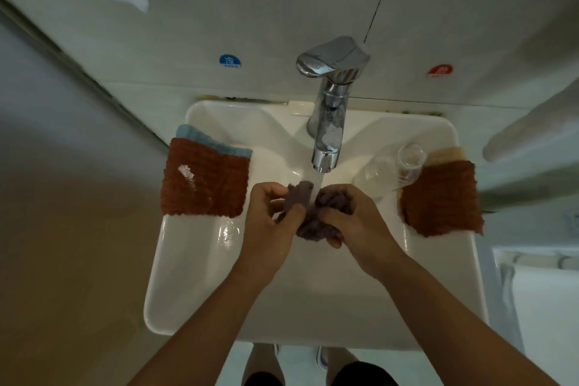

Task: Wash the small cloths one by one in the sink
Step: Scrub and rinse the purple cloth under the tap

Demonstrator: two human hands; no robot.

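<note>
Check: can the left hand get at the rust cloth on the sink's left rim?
Probably yes. The rust cloth lies uncovered beside the left hand, but that hand grips the purple cloth.

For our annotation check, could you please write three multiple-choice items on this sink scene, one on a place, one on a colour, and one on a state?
1. Where does the clear plastic bottle lie?
A. on the sink's right side
B. on the floor
C. on the left rust cloth

2. What colour is the cloth peeking out under the left rust cloth?
A. yellow
B. light blue
C. black

3. What is the state of the faucet?
A. off
B. running
C. covered by a cloth

Answers: 1 A, it lies beside the right rust cloth. 2 B, a light blue cloth edge shows behind it. 3 B, water falls onto the dark cloth gripped by left hand and right hand.
</note>
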